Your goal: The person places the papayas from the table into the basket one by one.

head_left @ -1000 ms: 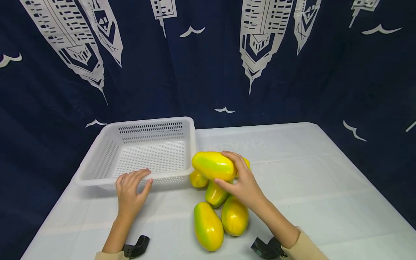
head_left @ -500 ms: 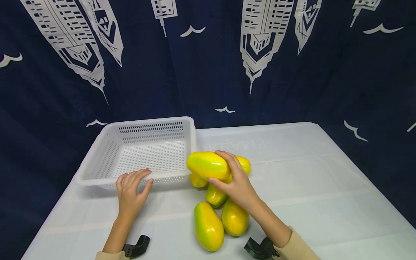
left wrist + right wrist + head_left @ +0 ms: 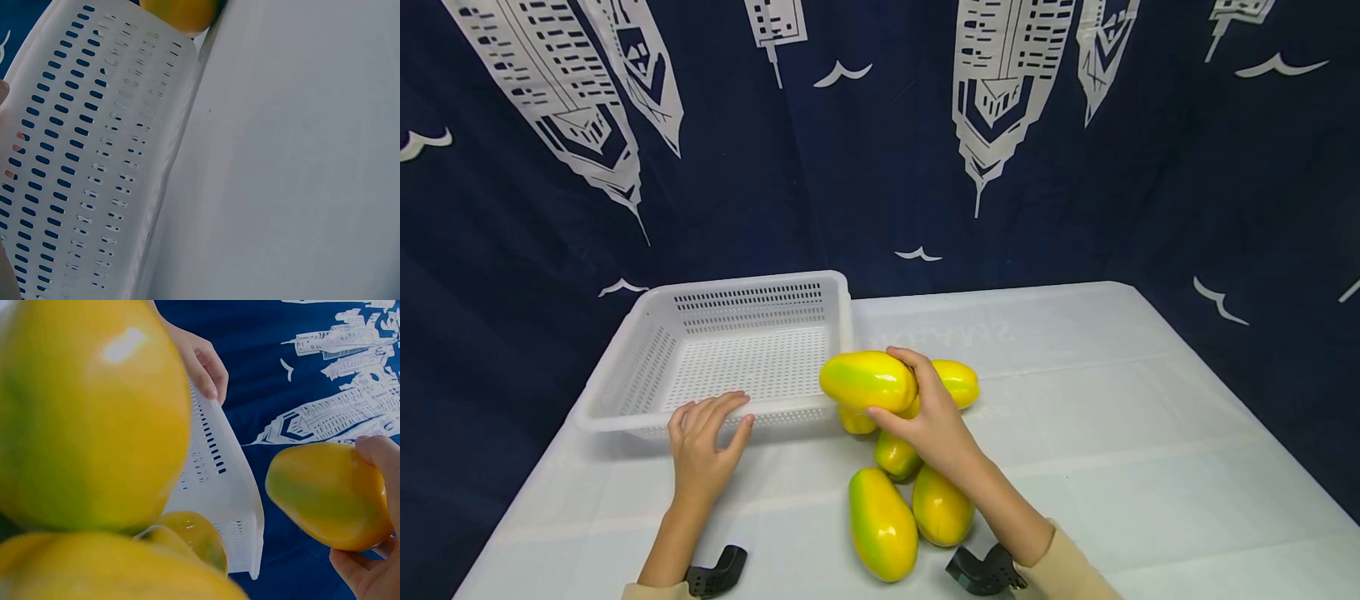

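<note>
A yellow-green papaya (image 3: pixel 867 379) is gripped by my right hand (image 3: pixel 934 421), the thumb on its near side and the fingers over its far side. It is held above other papayas, close to the basket's right front corner. In the right wrist view the held papaya (image 3: pixel 328 494) hangs clear of the others. My left hand (image 3: pixel 707 446) holds the front rim of the white plastic basket (image 3: pixel 797 408). Its fingers reach over the rim and its thumb stays outside. Some fingertips show through the slots in the left wrist view.
Several papayas lie on the white-covered table (image 3: pixel 1112 400), including a front papaya (image 3: pixel 883 525), one beside it (image 3: pixel 943 508) and one behind my right hand (image 3: pixel 957 383). A dark blue curtain (image 3: pixel 880 167) with white printed buildings hangs behind the table.
My right hand has moved left with the papaya, bringing it nearer the basket and uncovering more of the papaya behind. My left hand has stayed on the rim.
</note>
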Demonstrator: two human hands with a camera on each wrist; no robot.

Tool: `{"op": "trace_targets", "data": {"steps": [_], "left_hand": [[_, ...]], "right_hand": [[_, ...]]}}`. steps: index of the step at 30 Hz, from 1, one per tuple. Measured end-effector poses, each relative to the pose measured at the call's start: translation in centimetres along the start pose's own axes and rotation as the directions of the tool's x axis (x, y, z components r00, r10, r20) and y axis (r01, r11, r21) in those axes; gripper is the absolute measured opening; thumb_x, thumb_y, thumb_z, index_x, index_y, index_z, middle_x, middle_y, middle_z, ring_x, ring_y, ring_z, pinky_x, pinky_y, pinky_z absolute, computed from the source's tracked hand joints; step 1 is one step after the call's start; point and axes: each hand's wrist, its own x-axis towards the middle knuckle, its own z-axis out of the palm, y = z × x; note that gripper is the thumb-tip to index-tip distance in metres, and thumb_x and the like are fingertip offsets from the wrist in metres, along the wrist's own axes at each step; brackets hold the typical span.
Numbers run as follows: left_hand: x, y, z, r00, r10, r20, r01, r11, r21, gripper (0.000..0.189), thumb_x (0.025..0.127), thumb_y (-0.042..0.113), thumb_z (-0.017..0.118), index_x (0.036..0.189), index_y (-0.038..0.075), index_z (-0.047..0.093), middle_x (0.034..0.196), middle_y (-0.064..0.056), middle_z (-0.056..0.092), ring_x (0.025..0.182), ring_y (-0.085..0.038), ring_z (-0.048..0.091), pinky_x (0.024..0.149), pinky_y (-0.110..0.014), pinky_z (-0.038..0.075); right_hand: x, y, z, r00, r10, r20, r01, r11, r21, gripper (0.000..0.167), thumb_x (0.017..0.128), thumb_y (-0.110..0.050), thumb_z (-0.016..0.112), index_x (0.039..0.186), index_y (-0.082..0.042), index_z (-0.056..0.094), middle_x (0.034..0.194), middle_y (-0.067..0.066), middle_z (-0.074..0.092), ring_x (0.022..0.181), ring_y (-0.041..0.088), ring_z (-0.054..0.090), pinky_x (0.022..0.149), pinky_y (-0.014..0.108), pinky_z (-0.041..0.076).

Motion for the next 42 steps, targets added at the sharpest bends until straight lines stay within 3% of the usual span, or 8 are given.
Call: {"op": "trace_targets", "data": {"steps": [12,19,22,29,35,42], "left_hand": [[-0.1,-0.3,0.1,1.0,0.007,-0.003,-0.007,1.0,0.01,0.041,0.09,0.045,0.047,0.095,0.009,0.067,0.098,-0.009,0.068,0.091,-0.027,0.055,0.092,-0.046,0.025],[0.0,-0.3,0.1,1.0,0.0,0.006,0.0,1.0,0.003,0.037,0.089,0.041,0.05,0.096,0.009,0.067,0.098,-0.009,0.068,0.092,-0.026,0.055,0.094,-0.044,0.025],[0.0,-0.3,0.1,1.0,-0.008,0.016,0.008,1.0,0.004,0.036,0.089,0.04,0.05,0.096,0.009,0.066,0.098,-0.009,0.068,0.092,-0.026,0.055,0.095,-0.043,0.025],[0.0,-0.3,0.2,1.0,-0.004,0.0,0.004,1.0,-0.003,0.04,0.09,0.043,0.048,0.095,0.008,0.067,0.098,-0.009,0.068,0.091,-0.026,0.055,0.091,-0.05,0.025],[-0.1,-0.3,0.2,1.0,-0.003,-0.005,0.003,1.0,-0.003,0.039,0.089,0.043,0.049,0.095,0.009,0.067,0.097,-0.009,0.068,0.091,-0.026,0.055,0.092,-0.048,0.025],[0.0,-0.2,0.1,1.0,-0.005,-0.002,0.005,1.0,-0.004,0.041,0.09,0.044,0.048,0.094,0.008,0.067,0.097,-0.01,0.068,0.091,-0.026,0.055,0.094,-0.046,0.025]], "right_hand": [[1.1,-0.2,1.3,1.0,-0.023,-0.008,0.023,1.0,-0.018,0.064,0.076,-0.029,0.072,0.131,-0.024,0.04,0.132,0.0,0.042,0.117,0.019,0.047,0.099,0.042,0.039],[1.1,-0.1,2.2,1.0,0.008,-0.026,-0.005,0.996,0.086,0.068,0.076,-0.026,0.073,0.131,-0.019,0.034,0.136,-0.001,0.041,0.117,0.017,0.048,0.094,0.038,0.043],[1.1,-0.1,2.6,0.999,0.004,-0.049,0.0,0.997,0.079,0.066,0.075,-0.026,0.073,0.129,-0.019,0.036,0.137,-0.001,0.041,0.12,0.017,0.046,0.092,0.04,0.044],[1.1,0.1,3.1,0.995,-0.069,-0.078,0.071,0.997,0.02,0.062,0.075,-0.024,0.073,0.128,-0.019,0.041,0.138,-0.001,0.039,0.125,0.019,0.043,0.092,0.041,0.046],[0.9,0.4,3.5,0.989,-0.133,-0.065,0.132,0.991,-0.015,0.057,0.077,-0.021,0.071,0.127,-0.019,0.043,0.138,0.001,0.038,0.127,0.02,0.041,0.092,0.042,0.046],[0.9,0.3,3.6,0.989,-0.132,-0.071,0.132,0.991,0.004,0.058,0.078,-0.02,0.071,0.128,-0.02,0.043,0.138,0.001,0.038,0.128,0.02,0.04,0.094,0.042,0.044]]}}
